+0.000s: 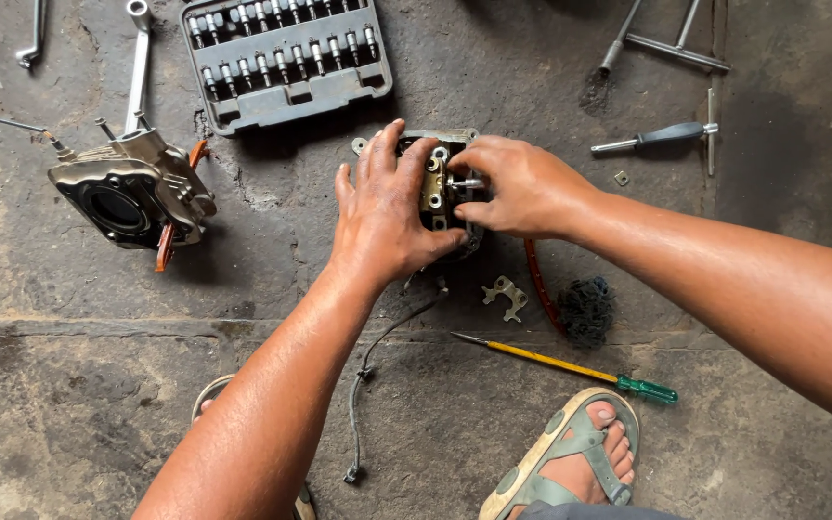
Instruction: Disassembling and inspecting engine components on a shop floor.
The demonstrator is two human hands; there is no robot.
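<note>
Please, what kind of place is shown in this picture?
Probably a small repair workshop, with work done on the bare concrete floor. A socket set, a screwdriver and an engine part lie around the two hands.

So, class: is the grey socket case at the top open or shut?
Open. The socket case lies with its lid out of view, and rows of sockets show in its tray.

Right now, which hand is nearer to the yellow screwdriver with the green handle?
Left. The left hand rests on the engine part, up and left of the screwdriver, its wrist closest to the tip. The right hand pinches a small metal piece higher on that part, farther off.
</note>
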